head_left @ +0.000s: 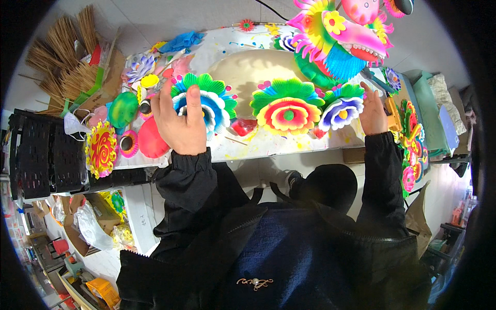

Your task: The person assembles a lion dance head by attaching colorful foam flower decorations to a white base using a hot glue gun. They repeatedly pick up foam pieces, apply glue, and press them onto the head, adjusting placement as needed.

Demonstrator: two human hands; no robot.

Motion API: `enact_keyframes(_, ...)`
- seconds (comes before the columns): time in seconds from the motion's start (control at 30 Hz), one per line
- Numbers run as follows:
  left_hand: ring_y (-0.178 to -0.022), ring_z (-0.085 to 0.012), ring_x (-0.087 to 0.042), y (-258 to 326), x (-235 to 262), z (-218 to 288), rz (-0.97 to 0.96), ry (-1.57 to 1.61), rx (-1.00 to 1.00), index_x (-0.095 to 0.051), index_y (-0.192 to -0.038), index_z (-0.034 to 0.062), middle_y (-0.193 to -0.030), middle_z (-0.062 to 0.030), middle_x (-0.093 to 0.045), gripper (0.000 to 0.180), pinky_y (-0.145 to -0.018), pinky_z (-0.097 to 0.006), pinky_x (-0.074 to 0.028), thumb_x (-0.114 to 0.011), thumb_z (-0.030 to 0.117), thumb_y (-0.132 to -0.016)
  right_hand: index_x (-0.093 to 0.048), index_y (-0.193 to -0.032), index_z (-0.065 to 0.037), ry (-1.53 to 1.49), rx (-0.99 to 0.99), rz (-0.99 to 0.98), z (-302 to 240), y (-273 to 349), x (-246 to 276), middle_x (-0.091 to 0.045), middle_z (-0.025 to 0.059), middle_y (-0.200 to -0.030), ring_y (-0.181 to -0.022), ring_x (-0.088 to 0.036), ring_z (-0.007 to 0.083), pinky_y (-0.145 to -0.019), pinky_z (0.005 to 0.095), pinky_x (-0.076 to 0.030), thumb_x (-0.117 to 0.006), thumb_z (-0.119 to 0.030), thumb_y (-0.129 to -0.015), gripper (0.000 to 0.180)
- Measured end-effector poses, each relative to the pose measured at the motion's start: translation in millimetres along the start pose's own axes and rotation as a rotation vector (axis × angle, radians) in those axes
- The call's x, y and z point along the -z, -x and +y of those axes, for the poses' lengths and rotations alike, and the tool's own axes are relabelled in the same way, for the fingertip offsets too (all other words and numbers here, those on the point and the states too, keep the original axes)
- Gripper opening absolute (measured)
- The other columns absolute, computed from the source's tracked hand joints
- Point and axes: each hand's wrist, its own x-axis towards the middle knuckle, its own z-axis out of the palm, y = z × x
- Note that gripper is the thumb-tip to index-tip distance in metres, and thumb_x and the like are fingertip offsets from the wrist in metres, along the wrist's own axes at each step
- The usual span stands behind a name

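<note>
My left hand (182, 124) is raised at the left edge of a blue-and-white layered flower (211, 114) with green leaves. Its thumb and fingers are apart; whether it touches the petals I cannot tell. A red-and-yellow flower (288, 114) is in the middle, beside a purple-and-white flower (341, 113). Just right of that one, my right hand (374, 111) has its fingers stretched upward, with nothing visible in them. Behind the flowers is a smooth cream-coloured rounded form (253, 70). A pink, yellow and blue dragon-like head (346, 39) rises at its right end.
The white paint-spotted table (248, 144) holds a green oval (123, 110), a red disc (153, 138) and a blue cloth (182, 41). Left are bundles of thin sticks (64, 39) and black crates (49, 155). More coloured flowers (412, 139) lie at the right.
</note>
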Motion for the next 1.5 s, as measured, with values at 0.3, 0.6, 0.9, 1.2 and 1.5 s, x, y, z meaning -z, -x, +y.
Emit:
enact_keyframes(0.3,-0.096,-0.0368,-0.055,5,-6,3,0.020,0.050,-0.032,-0.055,-0.113,-0.0038,-0.102,-0.0220,-0.055,0.052,-0.083,-0.043,-0.044,-0.067,0.038,-0.085,-0.041,-0.133,0.002,-0.395,-0.160,-0.242,21,-13,4,-0.053,0.0138,-0.130,-0.120,-0.050,0.0280,-0.105,0.0407,-0.035,-0.033,-0.042,-0.101,0.055)
enact_keyframes(0.6,-0.099,-0.0346,-0.053,12,-11,3,0.010,0.146,0.012,-0.054,-0.116,-0.0033,-0.106,-0.0210,-0.054,0.047,-0.087,-0.042,-0.042,-0.063,0.034,-0.088,-0.048,-0.126,-0.003,-0.567,-0.176,-0.563,31,-19,-1,-0.057,0.0142,-0.123,-0.114,-0.052,0.0280,-0.103,0.0410,-0.037,-0.036,-0.040,-0.102,0.046)
enact_keyframes(0.9,-0.097,-0.0331,-0.054,12,-14,4,-0.025,0.151,-0.023,-0.055,-0.116,-0.0012,-0.106,-0.0188,-0.054,0.047,-0.084,-0.040,-0.043,-0.065,0.034,-0.087,-0.048,-0.128,-0.004,-0.476,-0.133,-0.557,33,-25,5,-0.058,0.0135,-0.122,-0.112,-0.054,0.0293,-0.101,0.0437,-0.039,-0.040,-0.037,-0.100,0.044)
enact_keyframes(1.2,-0.097,-0.0320,-0.054,15,-21,4,-0.020,0.161,-0.038,-0.054,-0.117,-0.0030,-0.104,-0.0182,-0.054,0.049,-0.083,-0.039,-0.043,-0.065,0.034,-0.087,-0.056,-0.114,-0.008,-0.333,-0.185,-0.018,33,-20,-7,-0.063,0.0099,-0.109,-0.102,-0.059,0.0271,-0.092,0.0416,-0.047,-0.040,-0.042,-0.099,0.041)
enact_keyframes(1.5,-0.100,-0.0327,-0.053,20,-25,9,-0.038,0.173,-0.017,-0.053,-0.119,-0.0035,-0.108,-0.0194,-0.054,0.048,-0.086,-0.040,-0.042,-0.061,0.033,-0.089,-0.055,-0.113,-0.007,-0.334,-0.189,-0.064,44,-28,13,-0.062,0.0107,-0.107,-0.100,-0.059,0.0267,-0.091,0.0412,-0.047,-0.041,-0.039,-0.100,0.038)
